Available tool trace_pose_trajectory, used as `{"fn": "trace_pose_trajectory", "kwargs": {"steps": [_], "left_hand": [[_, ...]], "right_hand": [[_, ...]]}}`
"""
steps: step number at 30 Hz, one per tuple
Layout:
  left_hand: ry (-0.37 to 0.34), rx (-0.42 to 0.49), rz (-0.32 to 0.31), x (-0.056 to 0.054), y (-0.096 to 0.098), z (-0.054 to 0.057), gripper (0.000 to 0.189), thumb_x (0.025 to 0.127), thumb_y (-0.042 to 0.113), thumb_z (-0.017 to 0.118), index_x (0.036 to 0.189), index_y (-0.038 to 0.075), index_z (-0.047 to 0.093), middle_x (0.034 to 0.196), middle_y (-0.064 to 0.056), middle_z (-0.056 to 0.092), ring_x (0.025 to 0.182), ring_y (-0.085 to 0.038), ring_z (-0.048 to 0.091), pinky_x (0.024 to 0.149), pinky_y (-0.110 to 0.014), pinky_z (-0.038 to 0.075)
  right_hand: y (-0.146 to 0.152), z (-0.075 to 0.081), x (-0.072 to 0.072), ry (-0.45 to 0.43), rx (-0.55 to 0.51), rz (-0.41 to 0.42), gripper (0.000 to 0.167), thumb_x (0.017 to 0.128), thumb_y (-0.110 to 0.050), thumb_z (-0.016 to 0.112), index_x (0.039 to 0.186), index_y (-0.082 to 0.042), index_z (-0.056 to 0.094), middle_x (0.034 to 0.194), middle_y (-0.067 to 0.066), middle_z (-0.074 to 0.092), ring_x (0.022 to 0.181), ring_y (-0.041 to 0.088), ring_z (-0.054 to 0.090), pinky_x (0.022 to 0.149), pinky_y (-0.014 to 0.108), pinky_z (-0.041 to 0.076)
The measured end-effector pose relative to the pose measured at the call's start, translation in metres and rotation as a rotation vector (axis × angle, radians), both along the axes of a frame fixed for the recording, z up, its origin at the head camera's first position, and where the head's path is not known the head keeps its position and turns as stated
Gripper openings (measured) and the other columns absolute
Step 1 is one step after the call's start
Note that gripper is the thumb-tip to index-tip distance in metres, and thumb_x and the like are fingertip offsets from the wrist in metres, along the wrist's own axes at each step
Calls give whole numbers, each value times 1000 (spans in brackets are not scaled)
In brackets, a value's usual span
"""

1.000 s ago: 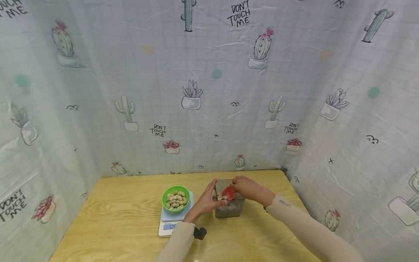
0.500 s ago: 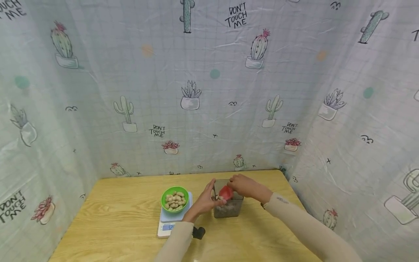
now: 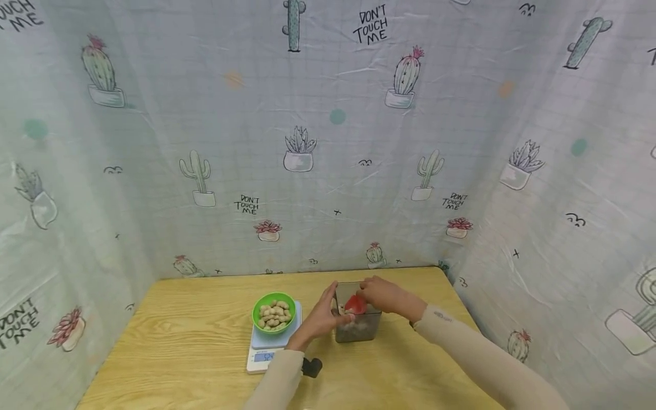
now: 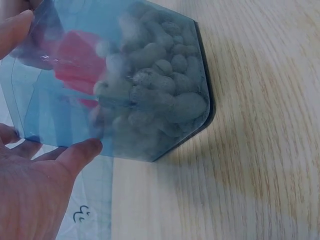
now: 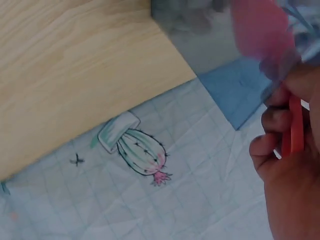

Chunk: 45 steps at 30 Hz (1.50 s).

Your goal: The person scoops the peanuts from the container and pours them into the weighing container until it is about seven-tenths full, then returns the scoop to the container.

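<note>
A clear, grey-tinted box (image 3: 357, 331) stands on the table, holding unshelled peanuts (image 4: 160, 80). My left hand (image 3: 322, 316) grips its left side, thumb across the front wall and fingers along the side. Inside the box, the red scoop (image 3: 356, 305) is low among the peanuts; the left wrist view shows it through the wall. My right hand (image 3: 388, 295) holds the scoop by its handle (image 5: 296, 125), fingers curled round it over the box's right rim. How much lies in the scoop is hard to tell.
Left of the box, a green bowl (image 3: 255, 316) of peanuts sits on a white kitchen scale (image 3: 254, 364), whose display (image 3: 263, 357) is partly behind my left sleeve. A black object (image 3: 312, 367) shows beside that sleeve. A cactus-print curtain (image 3: 328, 171) surrounds the wooden table (image 3: 195, 330).
The red scoop has shifted and tilted slightly inside the box, along with my right hand. My left hand stays on the box; the bowl and scale have not moved.
</note>
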<state>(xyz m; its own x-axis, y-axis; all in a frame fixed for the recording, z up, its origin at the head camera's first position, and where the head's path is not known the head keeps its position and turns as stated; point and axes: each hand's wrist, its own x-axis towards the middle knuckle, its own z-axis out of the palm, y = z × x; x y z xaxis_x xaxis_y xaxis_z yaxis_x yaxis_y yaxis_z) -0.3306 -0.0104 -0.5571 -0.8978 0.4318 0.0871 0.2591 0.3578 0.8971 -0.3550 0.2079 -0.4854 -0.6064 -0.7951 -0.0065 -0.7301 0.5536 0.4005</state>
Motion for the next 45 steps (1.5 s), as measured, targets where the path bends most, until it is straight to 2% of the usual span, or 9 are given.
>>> {"fn": "trace_pose_trajectory", "kwargs": {"steps": [3, 8, 13, 15, 20, 25, 32, 40, 45], "left_hand": [[-3, -1, -3, 0, 0, 2, 107, 82, 44, 78, 160, 19, 9, 166, -15, 10, 148, -43, 22, 110, -62, 33], [-9, -14, -7, -1, -2, 6, 106, 83, 46, 76, 160, 20, 8, 166, -13, 9, 149, -42, 20, 111, -62, 32], [-8, -23, -9, -2, -4, 7, 107, 83, 46, 76, 160, 21, 6, 166, -13, 8, 149, -42, 21, 111, -62, 32], [-9, -28, -13, -2, -4, 7, 108, 83, 46, 76, 160, 20, 6, 166, -14, 8, 149, -42, 22, 111, -61, 33], [-11, -30, -6, -3, -6, 7, 107, 83, 45, 77, 160, 19, 8, 166, -14, 9, 148, -42, 22, 111, -62, 32], [-13, -39, -11, -4, -5, 5, 108, 82, 46, 77, 160, 19, 7, 166, -15, 8, 149, -42, 21, 112, -60, 32], [-19, -26, -27, -3, -4, 3, 106, 84, 45, 75, 160, 19, 6, 166, -14, 7, 148, -42, 22, 111, -61, 33], [-13, -50, -36, -2, -7, 4, 107, 84, 50, 74, 160, 20, 5, 166, -15, 6, 148, -44, 21, 110, -62, 34], [-9, -50, -40, -4, -6, 4, 106, 86, 52, 71, 160, 20, 4, 166, -13, 5, 148, -43, 21, 111, -61, 34]], "right_hand": [[2, -1, -2, -38, -73, 26, 7, 88, -23, 72, 94, -19, 70, 87, -6, 67, 83, 14, 60, 74, 32, 50], [-1, 0, -1, 14, -68, 35, 6, 91, -16, 68, 97, -17, 68, 89, -4, 66, 82, 15, 58, 73, 32, 48], [1, 0, 2, -58, -145, -3, 5, 91, -16, 68, 96, -17, 67, 87, -4, 64, 82, 14, 58, 69, 31, 44], [3, -2, 3, -58, -160, -6, 6, 91, -18, 68, 97, -18, 67, 87, -5, 64, 83, 13, 59, 69, 31, 44], [-2, -2, 3, -11, -144, 35, 8, 91, -18, 68, 99, -17, 67, 88, -4, 66, 83, 15, 60, 70, 32, 44], [-2, 0, 3, -17, -114, 19, 10, 90, -23, 70, 98, -18, 67, 87, -5, 66, 82, 14, 60, 68, 30, 43], [1, -4, 2, 88, -27, 40, 14, 92, -21, 69, 104, -18, 63, 93, -6, 65, 84, 14, 57, 68, 29, 41], [-2, -6, 3, 23, -73, -37, 16, 91, -21, 69, 106, -19, 64, 98, -5, 67, 91, 15, 60, 73, 34, 46], [-9, -5, 3, 38, -91, 36, 11, 92, -21, 67, 102, -18, 64, 93, -5, 66, 87, 14, 60, 72, 33, 44]]}}
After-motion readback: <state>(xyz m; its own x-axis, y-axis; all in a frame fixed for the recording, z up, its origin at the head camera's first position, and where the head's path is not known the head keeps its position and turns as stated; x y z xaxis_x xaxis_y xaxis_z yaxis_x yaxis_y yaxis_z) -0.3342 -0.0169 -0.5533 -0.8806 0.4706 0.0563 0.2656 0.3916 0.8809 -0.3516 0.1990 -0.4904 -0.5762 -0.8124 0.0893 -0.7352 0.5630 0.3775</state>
